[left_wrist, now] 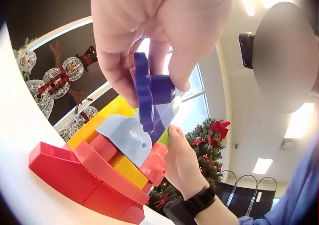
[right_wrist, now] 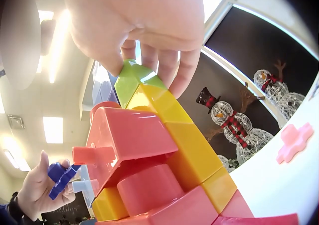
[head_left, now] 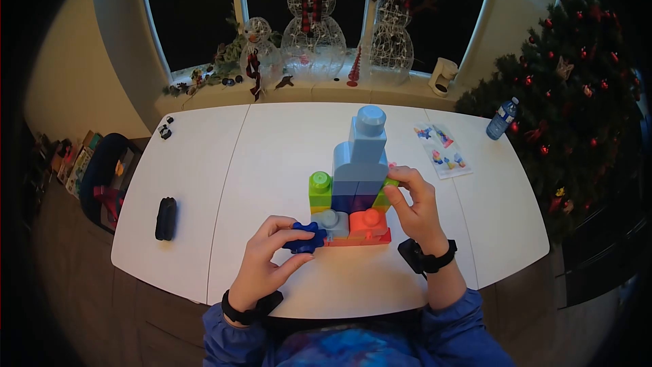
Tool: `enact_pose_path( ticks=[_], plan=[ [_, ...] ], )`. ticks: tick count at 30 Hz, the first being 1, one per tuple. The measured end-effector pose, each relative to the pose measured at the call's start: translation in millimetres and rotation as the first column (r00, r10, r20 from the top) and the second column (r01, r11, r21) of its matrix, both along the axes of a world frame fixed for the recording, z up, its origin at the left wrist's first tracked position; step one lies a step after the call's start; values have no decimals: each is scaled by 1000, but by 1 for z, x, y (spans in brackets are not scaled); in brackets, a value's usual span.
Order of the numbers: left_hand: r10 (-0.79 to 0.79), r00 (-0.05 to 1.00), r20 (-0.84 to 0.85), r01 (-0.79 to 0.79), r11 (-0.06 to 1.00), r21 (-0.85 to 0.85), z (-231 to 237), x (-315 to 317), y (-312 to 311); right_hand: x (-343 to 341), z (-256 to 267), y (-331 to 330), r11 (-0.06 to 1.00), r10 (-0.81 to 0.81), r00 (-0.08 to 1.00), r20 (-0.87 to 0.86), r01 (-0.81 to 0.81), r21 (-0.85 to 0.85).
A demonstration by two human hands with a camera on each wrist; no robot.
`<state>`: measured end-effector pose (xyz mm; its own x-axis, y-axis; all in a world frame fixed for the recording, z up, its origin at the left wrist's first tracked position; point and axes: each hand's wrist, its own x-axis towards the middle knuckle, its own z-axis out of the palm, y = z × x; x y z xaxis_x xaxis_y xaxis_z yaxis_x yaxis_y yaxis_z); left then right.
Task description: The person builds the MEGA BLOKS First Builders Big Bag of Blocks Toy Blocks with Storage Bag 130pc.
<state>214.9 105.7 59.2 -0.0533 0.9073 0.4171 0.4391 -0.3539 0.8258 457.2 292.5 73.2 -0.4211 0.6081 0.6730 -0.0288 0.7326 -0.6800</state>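
My left hand [head_left: 268,258] pinches a dark blue gear [head_left: 305,238] by its peg, with the toothed disc [left_wrist: 144,93] upright in the left wrist view. Just right of it in the head view are a grey-blue block [head_left: 331,221] and a coral block [head_left: 369,223], each with a small side peg. Behind them rises a light blue tower [head_left: 367,153], flanked by green blocks. My right hand [head_left: 418,211] grips the right green block [right_wrist: 132,80], which sits on yellow blocks [right_wrist: 192,147]. Red blocks [left_wrist: 65,170] form the base. Whether the gear touches the grey-blue block's peg, I cannot tell.
A pink gear [right_wrist: 294,142] lies behind the build. On the table's right are a picture sheet [head_left: 445,153] and a water bottle [head_left: 502,119]. A black case [head_left: 166,219] and small black items [head_left: 166,130] lie at the left. Wire snowmen stand beyond the table.
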Motion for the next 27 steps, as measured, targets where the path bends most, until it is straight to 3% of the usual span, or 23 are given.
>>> enact_pose_path(
  ticks=[2, 5, 11, 17, 20, 26, 27],
  plan=[
    [-19, 998, 54, 16, 999, 50, -10, 11, 5, 0, 1, 0, 1000, 0, 1000, 1, 0, 4],
    [14, 1000, -2, -14, 1000, 7, -9, 23, 6, 1, 2, -1, 1000, -2, 1000, 8, 2, 11],
    [54, 978, -201, -39, 996, 77, -3, 25, 16, 2, 2, 0, 1000, 4, 1000, 9, -4, 8],
    [42, 970, -240, -16, 994, 112, -13, 18, 22, 2, 3, 1, 1000, 2, 1000, 24, -2, 23],
    [164, 947, -275, -138, 984, 113, -11, 15, 24, 3, 2, 2, 1000, 5, 1000, 28, -6, 25],
    [-62, 997, -44, 56, 989, -136, -13, -2, 42, 4, 4, 2, 1000, 14, 999, 40, -14, 5],
    [-64, 995, -75, 53, 989, -141, -11, -5, 43, 4, 4, 2, 1000, 13, 999, 37, -14, 4]
  ],
)
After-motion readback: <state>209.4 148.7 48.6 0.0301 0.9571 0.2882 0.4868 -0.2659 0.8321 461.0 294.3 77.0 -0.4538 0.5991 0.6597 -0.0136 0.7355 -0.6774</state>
